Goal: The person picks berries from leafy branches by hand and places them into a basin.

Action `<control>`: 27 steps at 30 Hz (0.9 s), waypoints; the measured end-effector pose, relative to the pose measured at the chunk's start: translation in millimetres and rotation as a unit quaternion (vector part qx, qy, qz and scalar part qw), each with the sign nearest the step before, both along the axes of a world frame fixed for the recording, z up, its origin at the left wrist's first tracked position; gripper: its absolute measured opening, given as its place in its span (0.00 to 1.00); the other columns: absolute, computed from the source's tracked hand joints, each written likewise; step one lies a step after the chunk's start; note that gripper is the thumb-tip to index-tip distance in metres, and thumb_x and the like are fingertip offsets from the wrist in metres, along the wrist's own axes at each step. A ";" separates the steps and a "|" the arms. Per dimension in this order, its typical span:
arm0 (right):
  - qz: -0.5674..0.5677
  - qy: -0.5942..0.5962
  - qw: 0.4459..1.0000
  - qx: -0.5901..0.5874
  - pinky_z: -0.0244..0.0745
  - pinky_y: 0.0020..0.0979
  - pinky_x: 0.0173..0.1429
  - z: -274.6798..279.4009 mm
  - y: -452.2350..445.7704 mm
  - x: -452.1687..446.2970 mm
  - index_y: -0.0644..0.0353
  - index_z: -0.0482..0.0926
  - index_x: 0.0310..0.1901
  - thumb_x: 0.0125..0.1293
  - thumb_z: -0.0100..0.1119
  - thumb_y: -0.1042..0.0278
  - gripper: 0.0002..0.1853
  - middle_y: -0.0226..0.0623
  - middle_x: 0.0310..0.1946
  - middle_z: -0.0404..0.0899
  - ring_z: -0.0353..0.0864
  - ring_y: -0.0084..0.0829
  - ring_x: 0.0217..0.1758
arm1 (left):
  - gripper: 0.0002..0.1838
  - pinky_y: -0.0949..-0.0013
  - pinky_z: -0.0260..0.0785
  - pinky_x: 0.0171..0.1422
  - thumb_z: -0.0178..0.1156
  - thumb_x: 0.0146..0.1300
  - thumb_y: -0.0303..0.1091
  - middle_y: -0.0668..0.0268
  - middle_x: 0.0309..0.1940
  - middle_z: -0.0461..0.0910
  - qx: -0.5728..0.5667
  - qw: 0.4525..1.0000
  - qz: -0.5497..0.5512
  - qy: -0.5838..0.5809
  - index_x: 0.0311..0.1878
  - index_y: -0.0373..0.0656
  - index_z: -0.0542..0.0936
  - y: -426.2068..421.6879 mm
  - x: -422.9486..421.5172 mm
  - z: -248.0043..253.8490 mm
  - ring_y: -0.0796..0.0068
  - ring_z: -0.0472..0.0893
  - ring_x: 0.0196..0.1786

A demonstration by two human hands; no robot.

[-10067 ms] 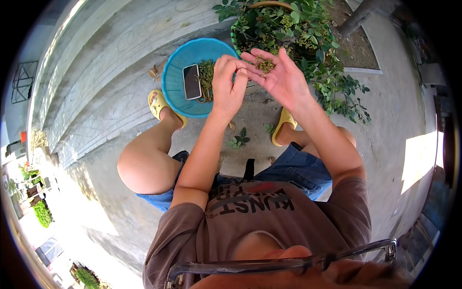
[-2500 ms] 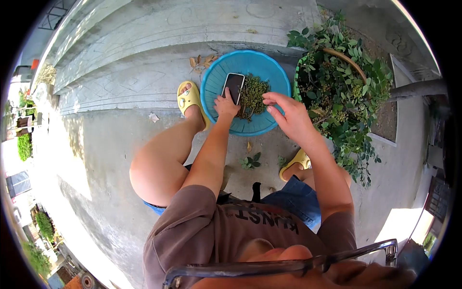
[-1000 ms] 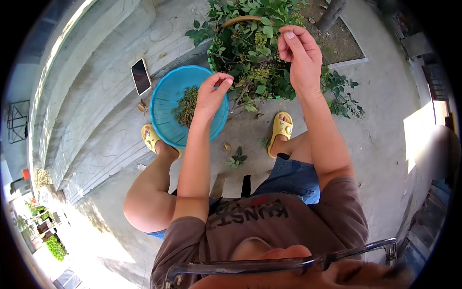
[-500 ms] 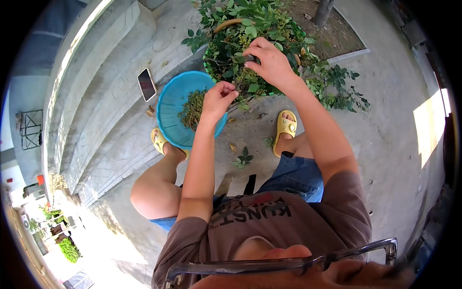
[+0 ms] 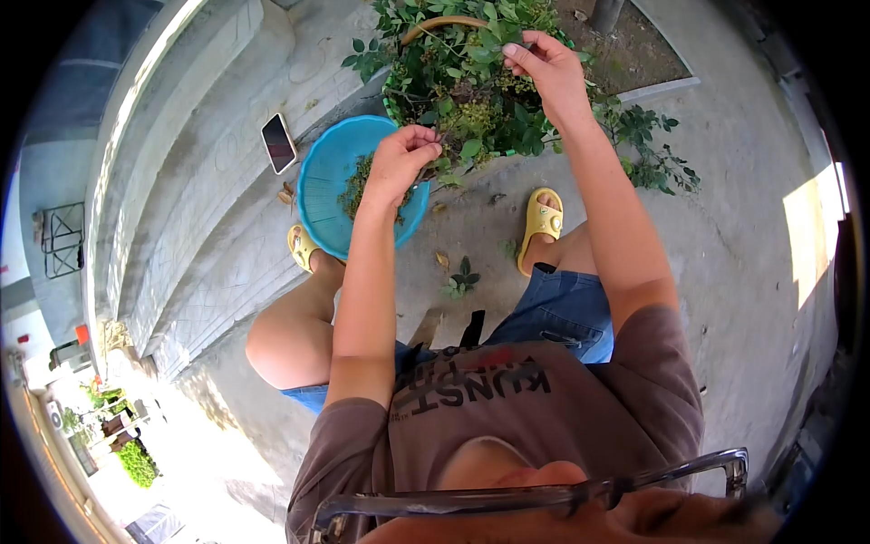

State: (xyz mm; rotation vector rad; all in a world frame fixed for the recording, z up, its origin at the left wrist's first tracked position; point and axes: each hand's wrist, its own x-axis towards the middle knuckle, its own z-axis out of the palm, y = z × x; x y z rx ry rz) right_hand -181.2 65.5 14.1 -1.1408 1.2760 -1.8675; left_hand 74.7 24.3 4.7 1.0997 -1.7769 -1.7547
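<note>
One big heap of green leafy branches with yellow-green berry clusters (image 5: pixel 471 86) fills a round, green-rimmed basket (image 5: pixel 389 107) with a curved brown handle. Just beside it on the left sits a round, sky-blue plastic basin (image 5: pixel 317 172), holding a small pile of dull green berries and stems (image 5: pixel 354 187), partly hidden by the left hand (image 5: pixel 399 165). This hand is mostly closed, thumb and forefinger nearly meeting at the heap's near edge; whether they grip a stem, I cannot tell. Above the heap's right side, the right hand (image 5: pixel 553 77) has thumb and fingertips drawn together; what they pinch, if anything, is unclear. Left of the basin lies a white-edged, dark-screened phone (image 5: pixel 278 143) on grey concrete.
</note>
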 end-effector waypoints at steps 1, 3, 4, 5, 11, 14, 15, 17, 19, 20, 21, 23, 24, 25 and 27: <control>0.032 0.015 0.999 -0.007 0.72 0.22 0.42 2.7 2.8 -0.4 0.63 0.78 0.49 0.63 0.63 0.70 0.14 0.30 0.33 0.79 0.76 0.17 0.36 | 0.09 0.78 0.66 0.43 0.61 0.57 0.25 0.71 0.32 0.79 0.004 1.000 0.001 -0.003 0.42 0.38 0.79 -0.6 -0.3 2.6 0.83 0.76 0.36; 0.016 0.058 0.998 0.021 0.72 0.22 0.44 21.1 15.4 12.1 0.61 0.77 0.51 0.64 0.62 0.69 0.15 0.28 0.38 0.79 0.77 0.18 0.40 | 0.10 0.78 0.65 0.41 0.61 0.56 0.25 0.71 0.31 0.79 0.029 0.999 0.008 -0.012 0.42 0.38 0.78 -5.7 -1.8 7.0 0.83 0.75 0.33; 0.000 0.117 0.993 0.025 0.72 0.22 0.44 20.6 18.3 13.3 0.60 0.77 0.51 0.64 0.62 0.68 0.15 0.27 0.40 0.79 0.76 0.17 0.41 | 0.10 0.77 0.64 0.39 0.61 0.57 0.25 0.71 0.31 0.78 0.060 0.998 0.006 -0.016 0.43 0.38 0.78 -9.9 -1.1 7.7 0.82 0.73 0.32; -0.017 0.174 0.984 0.027 0.72 0.21 0.44 18.5 20.3 13.7 0.59 0.77 0.51 0.64 0.62 0.67 0.15 0.26 0.41 0.79 0.76 0.17 0.42 | 0.10 0.77 0.64 0.39 0.61 0.57 0.25 0.71 0.31 0.78 0.061 0.998 0.005 -0.020 0.43 0.38 0.78 -13.5 -0.3 5.7 0.82 0.73 0.32; 0.207 0.213 0.938 0.177 0.74 0.26 0.32 -2.0 31.7 28.1 0.62 0.83 0.41 0.61 0.62 0.66 0.10 0.31 0.26 0.81 0.78 0.20 0.26 | 0.11 0.75 0.67 0.42 0.59 0.60 0.26 0.70 0.33 0.76 0.174 0.983 -0.016 0.055 0.46 0.39 0.75 -22.0 2.3 3.6 0.79 0.74 0.37; 0.265 0.243 0.903 0.233 0.74 0.26 0.32 -24.8 32.6 49.9 0.62 0.82 0.41 0.61 0.62 0.67 0.09 0.32 0.26 0.81 0.79 0.22 0.25 | 0.12 0.78 0.65 0.36 0.61 0.59 0.27 0.69 0.32 0.77 0.161 0.985 -0.005 0.059 0.47 0.41 0.74 -19.2 1.9 5.3 0.80 0.75 0.34; 0.263 0.190 0.916 0.237 0.72 0.24 0.31 -37.2 31.4 58.9 0.62 0.81 0.44 0.60 0.62 0.69 0.11 0.30 0.27 0.79 0.77 0.20 0.26 | 0.12 0.78 0.65 0.36 0.61 0.59 0.27 0.69 0.32 0.77 0.160 0.986 -0.004 0.055 0.47 0.41 0.74 -18.2 2.9 6.1 0.80 0.75 0.34; 0.260 0.135 0.926 0.239 0.70 0.21 0.30 -50.4 30.9 73.8 0.61 0.80 0.46 0.60 0.62 0.70 0.13 0.28 0.28 0.78 0.75 0.18 0.27 | 0.13 0.77 0.65 0.39 0.61 0.59 0.27 0.69 0.33 0.77 0.174 0.983 0.007 0.052 0.47 0.40 0.74 -15.2 4.2 8.6 0.80 0.74 0.36; 0.235 -0.067 0.946 0.211 0.66 0.20 0.28 -56.9 32.8 87.4 0.62 0.78 0.49 0.59 0.63 0.72 0.16 0.24 0.27 0.74 0.73 0.16 0.28 | 0.14 0.77 0.65 0.39 0.61 0.59 0.27 0.68 0.34 0.77 0.159 0.986 -0.001 0.041 0.48 0.40 0.73 -13.4 6.1 9.6 0.80 0.74 0.36; 0.232 -0.088 0.943 0.221 0.63 0.19 0.26 -58.5 32.3 92.2 0.62 0.76 0.51 0.59 0.65 0.71 0.18 0.22 0.27 0.72 0.71 0.15 0.28 | 0.15 0.77 0.65 0.39 0.61 0.59 0.27 0.68 0.35 0.77 0.145 0.989 -0.011 0.033 0.49 0.39 0.73 -12.8 7.6 9.6 0.81 0.74 0.37; 0.233 -0.092 0.943 0.221 0.63 0.19 0.26 -59.9 32.6 95.7 0.62 0.76 0.51 0.59 0.65 0.71 0.18 0.22 0.27 0.72 0.71 0.15 0.28 | 0.15 0.77 0.65 0.39 0.61 0.59 0.27 0.68 0.35 0.77 0.146 0.989 -0.010 0.029 0.49 0.39 0.73 -12.3 9.4 8.8 0.81 0.74 0.37; 0.207 -0.145 0.935 0.248 0.63 0.18 0.26 -60.1 33.5 99.9 0.60 0.79 0.47 0.60 0.65 0.69 0.14 0.22 0.27 0.73 0.71 0.15 0.28 | 0.16 0.77 0.65 0.39 0.61 0.59 0.28 0.67 0.37 0.77 0.092 0.995 -0.031 0.006 0.50 0.39 0.72 -12.5 12.4 6.0 0.81 0.74 0.37; 0.206 -0.148 0.935 0.248 0.63 0.18 0.26 -60.1 33.4 100.3 0.60 0.79 0.47 0.60 0.65 0.69 0.14 0.22 0.27 0.73 0.71 0.15 0.28 | 0.16 0.77 0.65 0.39 0.61 0.59 0.28 0.67 0.37 0.77 0.093 0.995 -0.031 0.004 0.50 0.39 0.72 -12.9 14.1 4.1 0.81 0.74 0.37; 0.196 -0.154 0.939 0.238 0.63 0.18 0.26 -59.6 33.2 100.1 0.59 0.80 0.45 0.61 0.65 0.68 0.12 0.22 0.27 0.74 0.71 0.15 0.27 | 0.16 0.77 0.66 0.41 0.61 0.59 0.27 0.67 0.37 0.77 0.098 0.995 -0.031 0.008 0.51 0.39 0.72 -13.2 15.7 2.9 0.81 0.74 0.38; 0.186 -0.161 0.942 0.229 0.63 0.18 0.26 -58.3 33.5 98.4 0.59 0.81 0.43 0.61 0.65 0.67 0.10 0.22 0.27 0.75 0.71 0.14 0.27 | 0.17 0.76 0.67 0.42 0.61 0.59 0.26 0.66 0.38 0.77 0.104 0.994 -0.032 0.011 0.51 0.38 0.71 -14.0 18.7 0.6 0.81 0.75 0.38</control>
